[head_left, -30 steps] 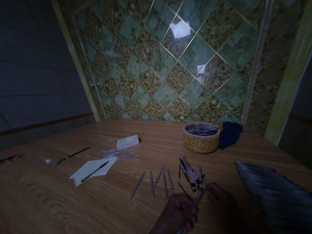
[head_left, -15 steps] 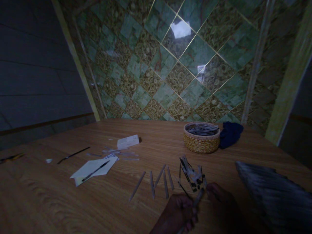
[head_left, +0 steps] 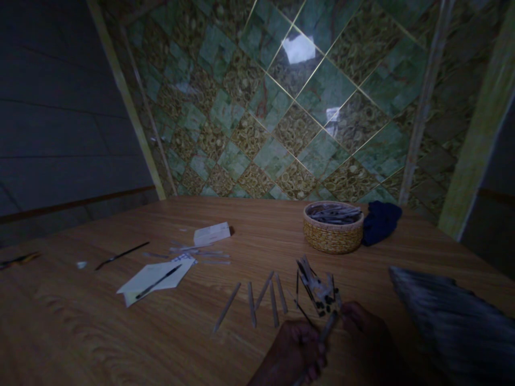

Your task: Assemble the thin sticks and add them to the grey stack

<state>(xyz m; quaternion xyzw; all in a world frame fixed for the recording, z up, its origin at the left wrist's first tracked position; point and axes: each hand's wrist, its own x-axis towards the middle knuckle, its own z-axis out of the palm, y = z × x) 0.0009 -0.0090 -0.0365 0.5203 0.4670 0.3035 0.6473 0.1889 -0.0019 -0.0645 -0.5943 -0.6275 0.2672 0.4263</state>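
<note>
A person's bare left hand point(head_left: 295, 348) curls its fingers around a slim, straight grey stick with a darker upper end point(head_left: 328, 326), held low over a brown wood-grain table point(head_left: 181, 332) and slanting up to the right. The bare right hand point(head_left: 360, 321), partly lost in shadow, sits just beside that end with fingers bent; whether it grips anything cannot be told, though the two hands look apart. Just beyond lies a loose heap of thin grey and black-ended sticks point(head_left: 319, 287), with five plain, narrow grey sticks point(head_left: 273, 305) spread to its left and a round, woven straw-coloured basket point(head_left: 333, 238) of similar pieces farther back. The held stick looks light and stiff, probably dry rather than slippery, though its material is unclear in the dim light. So slender a piece could likely snap if bent; a gentle pinch midway along the shaft would seem the surest hold, with the other hand merely steadying the darker end, where hard pressure might chip it
</note>
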